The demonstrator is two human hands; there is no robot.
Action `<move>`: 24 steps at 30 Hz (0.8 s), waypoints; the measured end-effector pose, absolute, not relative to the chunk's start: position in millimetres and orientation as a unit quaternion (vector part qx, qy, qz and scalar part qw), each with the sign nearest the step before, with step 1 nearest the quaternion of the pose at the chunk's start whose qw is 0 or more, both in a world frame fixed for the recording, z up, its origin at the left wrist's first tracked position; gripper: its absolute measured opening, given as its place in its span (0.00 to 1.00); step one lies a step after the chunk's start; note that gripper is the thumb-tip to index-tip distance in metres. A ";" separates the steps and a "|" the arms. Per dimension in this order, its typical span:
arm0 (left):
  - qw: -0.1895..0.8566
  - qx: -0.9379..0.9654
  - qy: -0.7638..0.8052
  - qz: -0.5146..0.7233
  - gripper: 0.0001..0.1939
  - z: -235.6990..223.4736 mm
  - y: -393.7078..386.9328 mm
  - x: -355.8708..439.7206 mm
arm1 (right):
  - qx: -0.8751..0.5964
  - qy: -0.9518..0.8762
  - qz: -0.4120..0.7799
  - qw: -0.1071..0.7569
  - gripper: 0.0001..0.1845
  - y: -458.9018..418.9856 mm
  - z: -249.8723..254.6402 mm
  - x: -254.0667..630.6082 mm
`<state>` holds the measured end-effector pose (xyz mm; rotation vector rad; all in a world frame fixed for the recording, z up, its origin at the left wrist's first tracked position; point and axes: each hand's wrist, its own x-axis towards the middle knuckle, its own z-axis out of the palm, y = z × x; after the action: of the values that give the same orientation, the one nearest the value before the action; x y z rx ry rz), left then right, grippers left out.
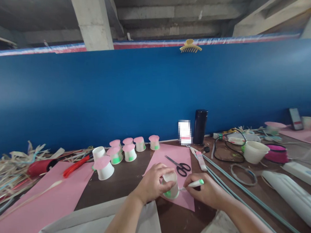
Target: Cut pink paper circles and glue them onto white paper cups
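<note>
My left hand (pixel 157 182) is closed around a white paper cup (pixel 172 185) that stands upside down on pink paper (pixel 166 154). A green patch shows low on the cup's side. In my right hand (pixel 205 191) is a white marker (pixel 195 183) with a green end, its tip at or close to the cup's lower edge. Black-handled scissors (pixel 180 166) lie on the pink paper just beyond the cup. Whether the marker tip touches cup or paper I cannot tell.
Several upturned cups with pink tops (pixel 130 153) stand back left. A black bottle (pixel 200 126) stands by the blue partition (pixel 146 92). Left lie red-handled pliers (pixel 76 166) and straw-like strips (pixel 18 169). At right are pale blue cords (pixel 244 191) and a white tub (pixel 255 152).
</note>
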<state>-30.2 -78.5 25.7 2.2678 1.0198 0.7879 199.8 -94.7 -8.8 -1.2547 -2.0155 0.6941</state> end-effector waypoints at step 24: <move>0.262 0.841 0.375 0.289 0.19 25.9 -79.0 -29.0 | -0.476 -0.763 0.256 0.355 0.09 -86.4 -13.4 195.7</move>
<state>-29.0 -79.0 25.9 2.2761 1.0162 0.7810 195.7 -86.4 -13.4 -1.2291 -1.9708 0.6620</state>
